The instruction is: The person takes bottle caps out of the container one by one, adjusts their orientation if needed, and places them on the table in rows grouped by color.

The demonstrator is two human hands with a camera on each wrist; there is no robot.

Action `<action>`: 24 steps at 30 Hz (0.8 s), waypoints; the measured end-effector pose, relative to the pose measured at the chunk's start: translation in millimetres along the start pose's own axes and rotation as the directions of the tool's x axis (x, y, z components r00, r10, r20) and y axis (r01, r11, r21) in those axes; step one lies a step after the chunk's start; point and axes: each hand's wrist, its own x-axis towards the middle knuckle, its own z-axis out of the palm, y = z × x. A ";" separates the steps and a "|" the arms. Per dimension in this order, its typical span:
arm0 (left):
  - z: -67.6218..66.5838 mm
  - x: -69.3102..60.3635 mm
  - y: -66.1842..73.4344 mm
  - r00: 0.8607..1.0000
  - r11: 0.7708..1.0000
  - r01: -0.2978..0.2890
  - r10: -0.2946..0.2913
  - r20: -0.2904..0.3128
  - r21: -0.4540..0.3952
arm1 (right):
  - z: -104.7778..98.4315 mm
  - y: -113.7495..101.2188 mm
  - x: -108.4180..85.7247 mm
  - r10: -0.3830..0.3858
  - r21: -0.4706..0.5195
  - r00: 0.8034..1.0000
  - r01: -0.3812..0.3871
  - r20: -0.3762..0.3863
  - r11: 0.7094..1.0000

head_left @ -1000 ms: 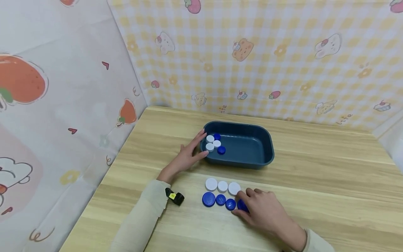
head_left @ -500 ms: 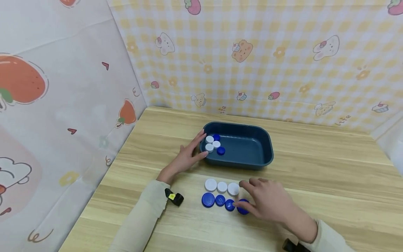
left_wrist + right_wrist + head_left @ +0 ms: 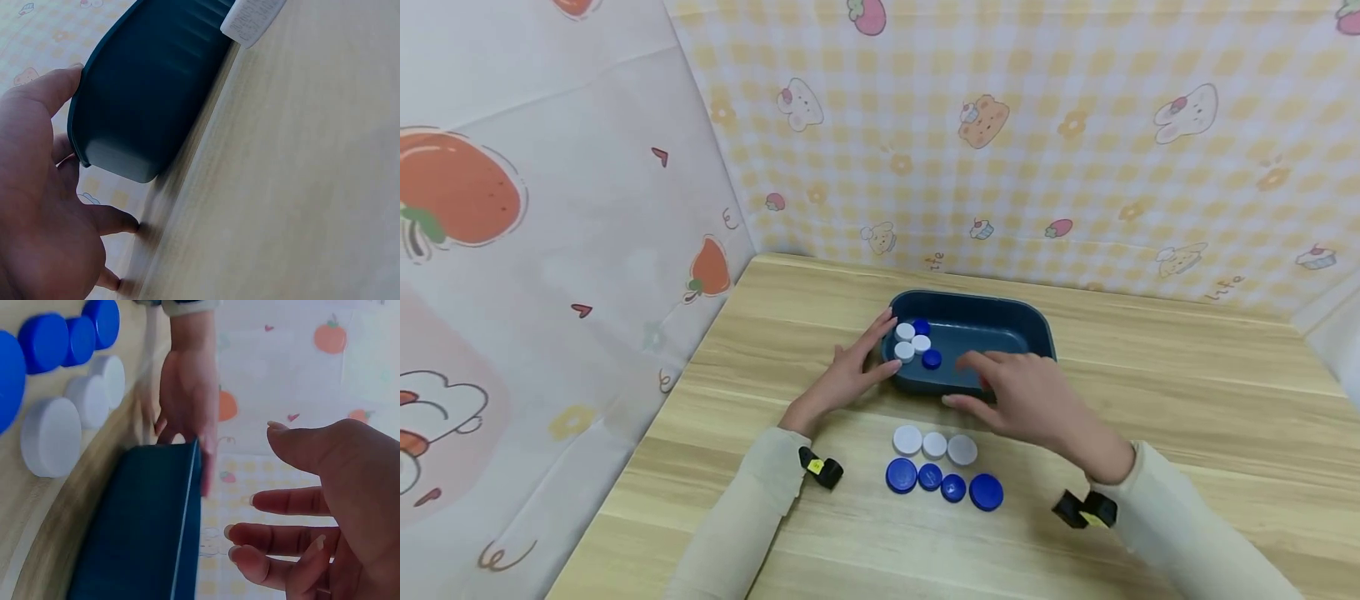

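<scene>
A dark teal tray [image 3: 1000, 335] stands at mid-table. At its left end lie three white bottle caps [image 3: 905, 352] and two blue bottle caps [image 3: 932, 359]. My left hand [image 3: 842, 379] holds that end by the rim, thumb at the near corner and forefinger further back. In the left wrist view, the other fingers [image 3: 115, 220] spread past the tray's end. Over the tray's near right side hovers my right hand [image 3: 1030, 398], fingers loosely bent around nothing, as the right wrist view confirms. It hides part of the rim.
In front of the tray, three white caps [image 3: 935, 446] form a row. Below them runs a row of several blue caps [image 3: 953, 487]. A patterned cloth [image 3: 1000, 167] hangs behind the wooden table [image 3: 1150, 375], and another covers the left side.
My right hand has let go of the rightmost blue cap, which now lies at the end of its row. The hand has moved away, up over the tray. The left hand stays put.
</scene>
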 end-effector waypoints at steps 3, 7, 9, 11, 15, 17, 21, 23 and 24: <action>0.3 0.9 -0.4 1.000 1.000 0.006 -0.007 0.002 0.008 | 4.9 5.6 13.4 0.038 0.007 0.998 -0.038 0.043 0.999; 0.1 1.1 -0.4 1.000 1.000 0.015 -0.015 0.000 0.010 | 17.3 14.7 30.5 0.081 0.002 0.991 -0.082 0.106 0.997; 0.0 1.3 -0.1 1.000 1.000 0.017 -0.017 0.001 0.010 | 24.4 20.0 37.3 0.099 -0.011 0.986 -0.098 0.131 0.995; 0.0 1.5 0.3 1.000 1.000 0.017 -0.017 0.004 0.011 | 31.3 25.2 42.9 0.113 -0.024 0.982 -0.111 0.151 0.994; 0.2 2.8 0.5 1.000 1.000 0.015 -0.015 0.012 0.017 | 43.9 35.1 51.0 0.152 -0.014 0.970 -0.152 0.191 0.988; 0.1 2.7 0.5 1.000 1.000 0.016 -0.017 0.013 0.020 | 49.8 39.0 54.8 0.165 0.005 0.962 -0.170 0.216 0.985; -0.2 1.9 0.3 1.000 1.000 0.022 -0.023 0.012 0.021 | 60.3 44.8 62.4 0.171 0.036 0.947 -0.187 0.271 0.982; -0.3 1.5 0.5 1.000 1.000 0.021 -0.021 0.012 0.019 | 63.4 46.0 65.6 0.182 0.065 0.939 -0.210 0.292 0.976; -0.4 1.4 0.7 1.000 1.000 0.017 -0.017 0.012 0.017 | 64.8 46.8 66.8 0.192 0.085 0.933 -0.227 0.304 0.970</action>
